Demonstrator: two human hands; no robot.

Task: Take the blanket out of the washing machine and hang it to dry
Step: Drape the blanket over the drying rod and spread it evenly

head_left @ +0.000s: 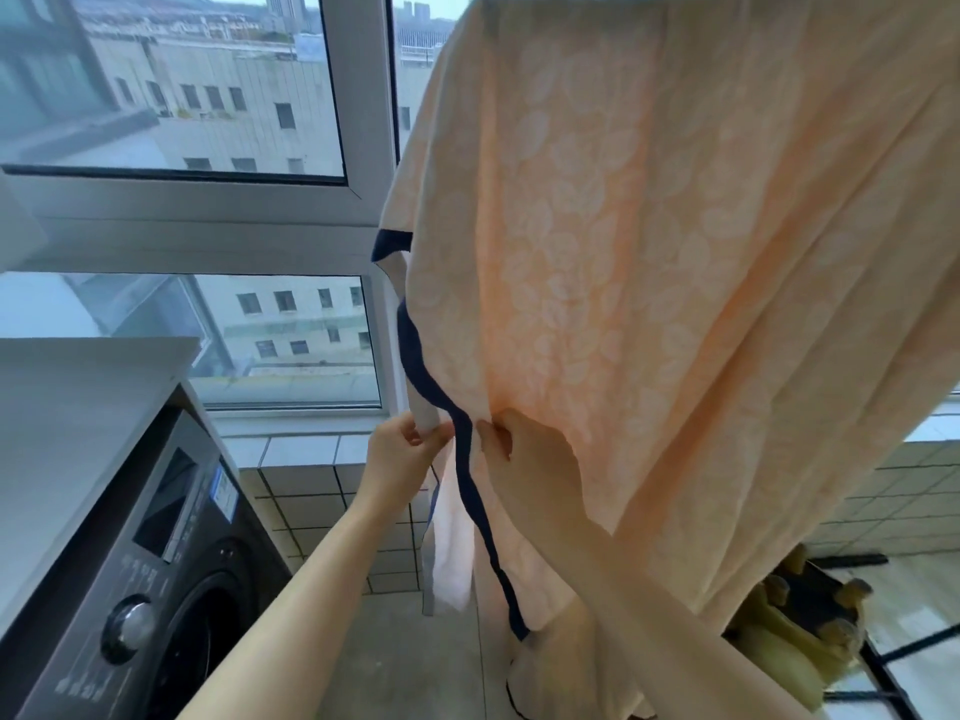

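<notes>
A peach blanket (649, 241) with a pale leaf pattern and dark blue edging hangs from above the top of the frame and fills the right half of the view. My left hand (400, 449) pinches a pale rolled part of its left edge near the tiled sill. Just to the right, my right hand (524, 454) grips a fold of the peach cloth beside the blue trim. A dark front-loading washing machine (156, 553) stands at the lower left; only part of its round door shows.
A white worktop (78, 407) covers the machine. Large windows (208, 96) with white frames stand behind, above a white tiled ledge (311, 491). At the lower right a yellowish stool-like object (800, 631) sits on a black rack. The floor below is grey.
</notes>
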